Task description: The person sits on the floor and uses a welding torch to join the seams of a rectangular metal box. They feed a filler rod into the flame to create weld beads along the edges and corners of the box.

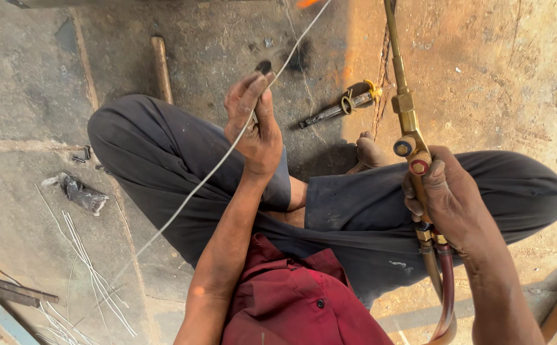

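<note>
The left hand (256,124) pinched a thin wire (195,188); right of it, the right hand (448,201) gripped a brass torch (409,137).

Left hand (253,121) pinches rod (189,195), right hand (448,201) grips torch (406,108)

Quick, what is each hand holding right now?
Left hand: closed on a thin wire rod.
Right hand: closed on a brass torch.

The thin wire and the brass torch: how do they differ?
The wire is thin, pale and slanted in the left hand; the torch is thick, brass and nearly upright in the right hand. The torch trails hoses; the wire carries nothing. Both point away, each in one hand.
</note>
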